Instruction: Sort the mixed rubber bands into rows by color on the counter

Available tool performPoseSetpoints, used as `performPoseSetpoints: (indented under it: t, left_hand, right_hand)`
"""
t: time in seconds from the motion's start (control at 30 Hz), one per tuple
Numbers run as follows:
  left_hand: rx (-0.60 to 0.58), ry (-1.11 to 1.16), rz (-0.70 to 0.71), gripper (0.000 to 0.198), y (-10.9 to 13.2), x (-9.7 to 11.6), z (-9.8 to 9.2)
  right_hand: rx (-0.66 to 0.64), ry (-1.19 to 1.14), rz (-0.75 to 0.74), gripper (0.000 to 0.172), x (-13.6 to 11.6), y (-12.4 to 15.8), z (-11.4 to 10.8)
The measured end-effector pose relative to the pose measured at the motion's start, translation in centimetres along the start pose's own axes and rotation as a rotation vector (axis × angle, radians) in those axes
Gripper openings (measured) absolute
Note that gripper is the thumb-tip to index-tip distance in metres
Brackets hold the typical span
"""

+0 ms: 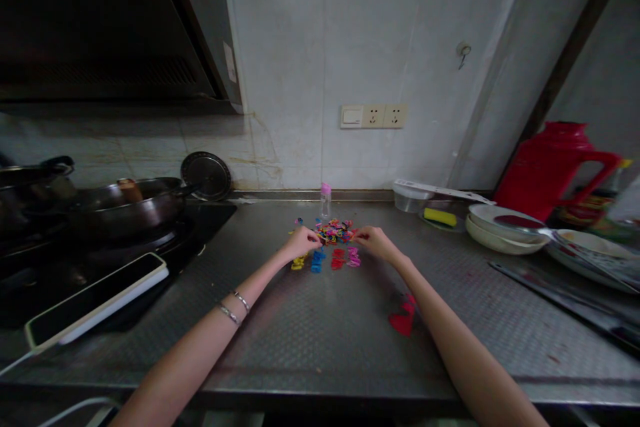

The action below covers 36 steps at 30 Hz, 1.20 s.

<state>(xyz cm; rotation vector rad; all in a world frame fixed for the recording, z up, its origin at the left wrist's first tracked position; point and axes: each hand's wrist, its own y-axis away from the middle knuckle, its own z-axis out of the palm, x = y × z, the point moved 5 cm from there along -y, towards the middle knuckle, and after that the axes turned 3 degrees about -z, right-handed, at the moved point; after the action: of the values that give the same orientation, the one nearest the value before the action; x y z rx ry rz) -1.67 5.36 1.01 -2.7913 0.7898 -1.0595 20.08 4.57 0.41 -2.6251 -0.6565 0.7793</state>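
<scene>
A multicoloured pile (pixel 338 232) of small pieces, which look like little rubber hair bands, lies in the middle of the metal counter. At its left edge my left hand (pixel 303 240) is closed with fingertips pinched together. Across from it, my right hand (pixel 373 240) pinches at the pile's right edge. What either pinch holds is too small to make out. In front of the pile lie sorted groups in a row: yellow (pixel 299 263), blue (pixel 317 261), red (pixel 338 259) and pink (pixel 353 257). A small clear bottle with a pink cap (pixel 325 200) stands behind the pile.
A red heart-shaped piece (pixel 401 322) lies beside my right forearm. On the left are a phone (pixel 95 303) and a pan (pixel 127 207) on the stove. The right side holds a yellow sponge (pixel 439 217), stacked bowls (pixel 505 230) and a red thermos jug (pixel 545 170).
</scene>
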Motion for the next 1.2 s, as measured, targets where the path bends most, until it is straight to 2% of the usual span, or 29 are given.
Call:
performPoseSetpoints:
  t: [0.23, 0.43, 0.53, 0.77, 0.97, 1.2]
  left_hand:
    - [-0.109, -0.184, -0.016, 0.023, 0.4, 0.0, -0.3]
    - [-0.149, -0.195, 0.013, 0.021, 0.4, 0.0, -1.4]
    - [-0.138, -0.165, 0.057, 0.021, 0.5, 0.6, -1.7]
    - [-0.265, -0.154, 0.090, 0.017, 1.4, 2.5, -0.9]
    - [-0.252, -0.163, 0.090, 0.018, 1.5, 2.6, -0.7]
    - [-0.245, -0.130, 0.111, 0.018, 1.0, 1.4, -0.8]
  right_hand:
    - [-0.055, -0.037, 0.016, 0.023, 0.6, 0.2, 0.2]
    - [-0.133, -0.023, 0.029, 0.023, 0.6, 0.2, 0.5]
    - [-0.149, -0.019, 0.043, 0.023, 0.7, 0.3, 0.6]
    - [-0.135, -0.050, 0.053, 0.021, 0.9, 0.2, 0.5]
    - [-0.111, -0.041, 0.058, 0.020, 0.9, 0.3, 0.4]
    - [-0.089, -0.020, 0.053, 0.019, 1.2, 0.3, 0.4]
